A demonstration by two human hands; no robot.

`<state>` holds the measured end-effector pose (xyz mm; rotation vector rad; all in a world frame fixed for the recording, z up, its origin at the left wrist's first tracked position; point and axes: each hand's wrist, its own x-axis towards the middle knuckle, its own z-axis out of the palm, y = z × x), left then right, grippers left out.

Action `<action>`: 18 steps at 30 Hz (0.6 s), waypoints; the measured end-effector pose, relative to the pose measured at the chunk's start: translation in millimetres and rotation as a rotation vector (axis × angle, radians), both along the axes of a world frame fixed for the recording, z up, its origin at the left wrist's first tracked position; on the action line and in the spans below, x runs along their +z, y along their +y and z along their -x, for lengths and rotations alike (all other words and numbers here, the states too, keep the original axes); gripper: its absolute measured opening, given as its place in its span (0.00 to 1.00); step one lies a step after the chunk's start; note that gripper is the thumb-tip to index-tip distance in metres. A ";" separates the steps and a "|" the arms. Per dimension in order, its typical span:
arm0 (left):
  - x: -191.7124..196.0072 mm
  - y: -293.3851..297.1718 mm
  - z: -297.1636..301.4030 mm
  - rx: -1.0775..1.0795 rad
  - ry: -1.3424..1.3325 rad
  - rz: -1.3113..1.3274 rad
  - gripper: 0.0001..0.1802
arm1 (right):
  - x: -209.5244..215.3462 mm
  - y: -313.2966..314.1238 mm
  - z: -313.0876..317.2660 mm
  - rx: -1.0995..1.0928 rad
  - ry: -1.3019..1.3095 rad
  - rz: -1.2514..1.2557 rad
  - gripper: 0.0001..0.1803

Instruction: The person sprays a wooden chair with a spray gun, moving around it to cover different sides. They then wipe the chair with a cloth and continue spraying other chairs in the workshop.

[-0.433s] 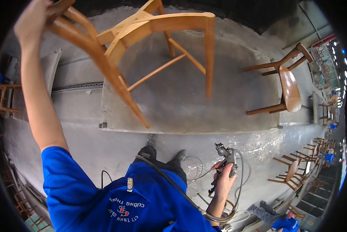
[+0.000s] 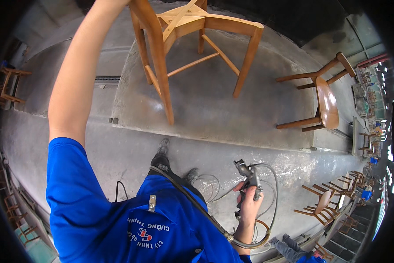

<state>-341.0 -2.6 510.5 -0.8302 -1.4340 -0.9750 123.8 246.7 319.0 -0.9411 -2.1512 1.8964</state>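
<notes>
My left arm reaches up to the top edge, where my left hand (image 2: 118,3) is mostly cut off. It grips the frame of a pale wooden chair (image 2: 192,26). The chair stands tilted, its legs reaching down toward a grey raised platform (image 2: 205,114). My right hand (image 2: 248,206) hangs low by my hip. It is closed around the handle of a metal spray gun (image 2: 248,174) with its nozzle pointing up. A hose (image 2: 274,206) loops from the gun down and round behind my blue shirt. My shoes (image 2: 162,151) stand on the grey floor just before the platform edge.
A darker brown chair (image 2: 326,103) lies on its side at the platform's right end. Several more chairs (image 2: 322,201) stand at the lower right and another chair (image 2: 8,85) at the far left. A thin cable (image 2: 208,186) coils on the floor by my feet.
The pale chair has swung from lying slanted to nearly upright, legs down. My left hand rose with it to the top edge. The right hand with the spray gun stayed low.
</notes>
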 end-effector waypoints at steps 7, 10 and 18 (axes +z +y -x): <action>-76.3 99.7 -87.9 -0.178 0.226 0.098 0.19 | -25.1 31.8 -71.7 -0.003 -0.145 0.112 0.23; -55.3 110.9 -65.6 -0.047 0.017 0.076 0.20 | -20.2 45.7 -89.6 0.027 -0.089 0.065 0.23; -31.5 125.0 -57.2 -0.296 -0.701 -0.249 0.19 | -24.3 61.3 -122.0 0.043 -0.037 0.101 0.22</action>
